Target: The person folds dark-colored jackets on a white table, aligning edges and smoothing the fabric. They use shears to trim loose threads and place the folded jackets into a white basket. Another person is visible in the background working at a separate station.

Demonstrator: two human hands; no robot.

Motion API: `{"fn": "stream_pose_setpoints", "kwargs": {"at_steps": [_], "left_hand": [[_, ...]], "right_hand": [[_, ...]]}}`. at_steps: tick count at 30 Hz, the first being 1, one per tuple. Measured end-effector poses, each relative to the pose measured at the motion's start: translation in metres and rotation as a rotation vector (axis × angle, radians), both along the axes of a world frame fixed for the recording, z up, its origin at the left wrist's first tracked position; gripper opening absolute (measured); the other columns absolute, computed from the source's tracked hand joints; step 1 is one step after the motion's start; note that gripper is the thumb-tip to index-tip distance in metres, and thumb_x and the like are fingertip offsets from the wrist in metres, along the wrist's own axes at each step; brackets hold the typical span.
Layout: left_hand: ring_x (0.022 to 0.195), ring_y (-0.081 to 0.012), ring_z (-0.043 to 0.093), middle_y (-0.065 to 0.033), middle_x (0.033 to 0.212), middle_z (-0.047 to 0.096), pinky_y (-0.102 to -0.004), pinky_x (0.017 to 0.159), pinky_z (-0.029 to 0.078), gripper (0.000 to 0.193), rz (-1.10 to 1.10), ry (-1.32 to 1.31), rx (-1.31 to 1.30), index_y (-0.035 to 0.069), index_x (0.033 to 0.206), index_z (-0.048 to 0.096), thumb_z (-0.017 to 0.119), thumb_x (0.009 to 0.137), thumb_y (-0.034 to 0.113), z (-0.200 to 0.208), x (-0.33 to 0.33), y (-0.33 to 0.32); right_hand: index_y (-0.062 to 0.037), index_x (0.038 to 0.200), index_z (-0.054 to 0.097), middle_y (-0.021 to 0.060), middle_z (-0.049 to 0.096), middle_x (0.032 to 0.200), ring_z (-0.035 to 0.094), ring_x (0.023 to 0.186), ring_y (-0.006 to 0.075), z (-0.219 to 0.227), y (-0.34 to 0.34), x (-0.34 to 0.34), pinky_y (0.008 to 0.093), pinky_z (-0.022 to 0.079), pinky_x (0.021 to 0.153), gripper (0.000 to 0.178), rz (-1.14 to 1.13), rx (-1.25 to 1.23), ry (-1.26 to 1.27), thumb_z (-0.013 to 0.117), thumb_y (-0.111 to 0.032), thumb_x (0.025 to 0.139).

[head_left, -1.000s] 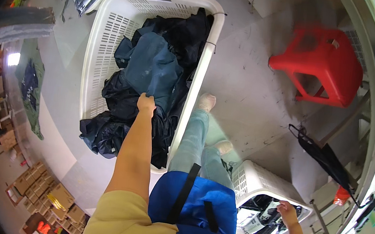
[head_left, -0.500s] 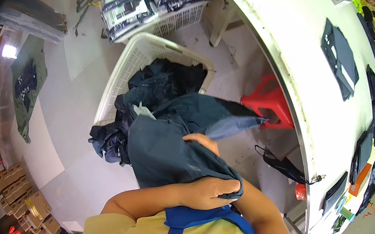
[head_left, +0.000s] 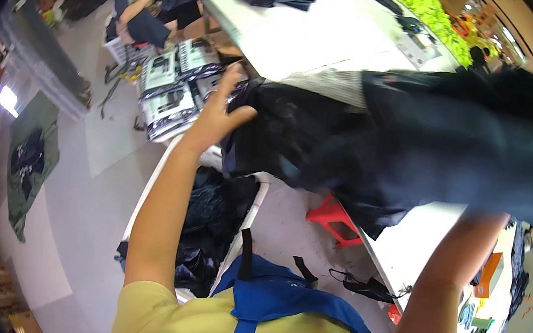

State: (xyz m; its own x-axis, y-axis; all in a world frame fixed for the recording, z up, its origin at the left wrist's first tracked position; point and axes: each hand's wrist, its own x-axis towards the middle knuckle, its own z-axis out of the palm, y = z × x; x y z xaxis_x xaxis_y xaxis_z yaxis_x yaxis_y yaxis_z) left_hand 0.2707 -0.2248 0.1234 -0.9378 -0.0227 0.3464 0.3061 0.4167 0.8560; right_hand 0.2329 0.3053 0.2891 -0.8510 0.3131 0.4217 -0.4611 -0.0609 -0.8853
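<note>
Dark cloth (head_left: 411, 142) stretches across the white table (head_left: 296, 42), seemingly being spread, the left hand (head_left: 215, 119) splayed and ungripping beside its edge, the right hand's grip hidden; laying it flat likely calls for catching that edge.

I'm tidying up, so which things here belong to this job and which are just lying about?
Seemingly in use:
dark garment
white table
white basket
dark cloth inside it

Seemingly just lying about:
red stool
green cloth on the floor
wrapped packages
</note>
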Motion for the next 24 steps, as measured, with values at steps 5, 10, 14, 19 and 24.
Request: {"fn": "stream_pose_setpoints", "kwargs": {"at_steps": [5, 10, 14, 19, 24], "left_hand": [[0.135, -0.0349, 0.034, -0.0251, 0.146, 0.033, -0.0385, 0.112, 0.027, 0.087, -0.795, -0.235, -0.264, 0.000, 0.142, 0.031, 0.073, 0.077, 0.038, 0.012, -0.022, 0.185], [0.106, -0.0230, 0.060, -0.0157, 0.126, 0.055, -0.0310, 0.085, 0.050, 0.060, -1.273, -0.643, -0.011, 0.008, 0.140, 0.040, 0.065, 0.087, 0.021, -0.051, -0.035, 0.304], [0.096, -0.0229, 0.063, -0.0159, 0.119, 0.059, -0.0367, 0.081, 0.051, 0.052, -0.422, -0.194, 0.018, 0.004, 0.129, 0.049, 0.068, 0.081, 0.014, -0.096, -0.100, 0.353], [0.120, -0.0408, 0.047, -0.0295, 0.135, 0.042, -0.0434, 0.098, 0.041, 0.108, -0.025, -0.476, -0.547, 0.004, 0.147, 0.013, 0.077, 0.070, 0.042, -0.187, -0.158, 0.358], [0.109, -0.0232, 0.058, -0.0149, 0.119, 0.060, -0.0332, 0.096, 0.042, 0.050, -0.371, -0.679, 0.186, -0.005, 0.130, 0.046, 0.062, 0.085, 0.010, -0.154, -0.164, 0.394]], "right_hand": [[-0.0030, 0.133, 0.044, 0.0207, 0.051, 0.128, 0.052, 0.116, 0.0311, -0.033, 0.215, 0.100, 0.0445, 0.041, 0.098, 0.055, -0.389, -0.248, -0.087, 0.058, -0.032, 0.088], [-0.0017, 0.136, 0.040, 0.0225, 0.048, 0.131, 0.050, 0.119, 0.0333, -0.124, 0.351, 0.146, 0.0471, 0.040, 0.099, 0.062, -0.550, -0.588, -0.234, 0.058, -0.038, 0.089], [-0.0006, 0.139, 0.037, 0.0239, 0.046, 0.134, 0.048, 0.121, 0.0351, -0.211, 0.407, 0.132, 0.0491, 0.038, 0.101, 0.068, -0.510, -0.877, -0.385, 0.058, -0.042, 0.089], [-0.0039, 0.149, 0.006, 0.0230, 0.027, 0.148, 0.033, 0.134, 0.0376, -0.277, 0.374, 0.118, 0.0572, 0.027, 0.106, 0.102, -0.491, -0.542, -0.861, 0.057, -0.061, 0.083], [-0.0040, 0.144, 0.026, 0.0244, 0.049, 0.131, 0.050, 0.119, 0.0381, -0.351, 0.346, 0.065, 0.0404, 0.040, 0.099, 0.085, -0.706, 0.381, -1.163, 0.069, -0.036, 0.079]]}}
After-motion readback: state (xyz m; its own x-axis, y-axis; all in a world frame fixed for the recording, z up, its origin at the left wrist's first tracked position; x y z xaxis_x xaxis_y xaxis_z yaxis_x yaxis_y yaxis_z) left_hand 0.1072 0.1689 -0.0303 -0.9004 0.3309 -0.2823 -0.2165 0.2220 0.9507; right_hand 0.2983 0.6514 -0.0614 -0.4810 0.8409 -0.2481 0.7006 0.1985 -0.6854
